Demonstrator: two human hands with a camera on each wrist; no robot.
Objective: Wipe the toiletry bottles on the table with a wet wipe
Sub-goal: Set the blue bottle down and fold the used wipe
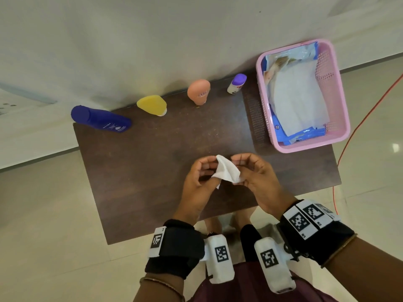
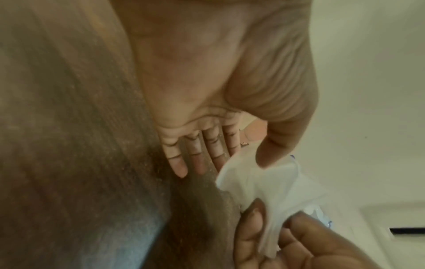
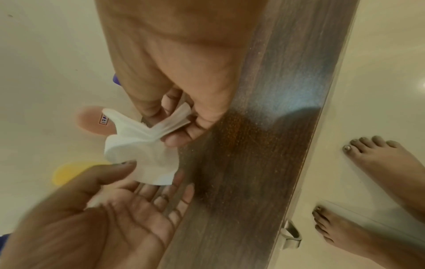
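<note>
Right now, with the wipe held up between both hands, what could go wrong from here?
1. The wet wipe is only pinched at its edges by the left hand and right hand; it may slip or tear while being unfolded.
2. The yellow bottle and orange bottle seem to stand on narrow caps at the table's far edge; wiping one-handed could topple them.

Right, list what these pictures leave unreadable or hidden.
- Blue bottle: head view, small print under the brand too small to read.
- Purple-capped bottle: head view, label too small; right wrist view, right hand covers nearly all.
- Wipe pack: head view, pink basket wall hides its lower edge.
- Yellow bottle: right wrist view, blurred, left hand overlaps.
</note>
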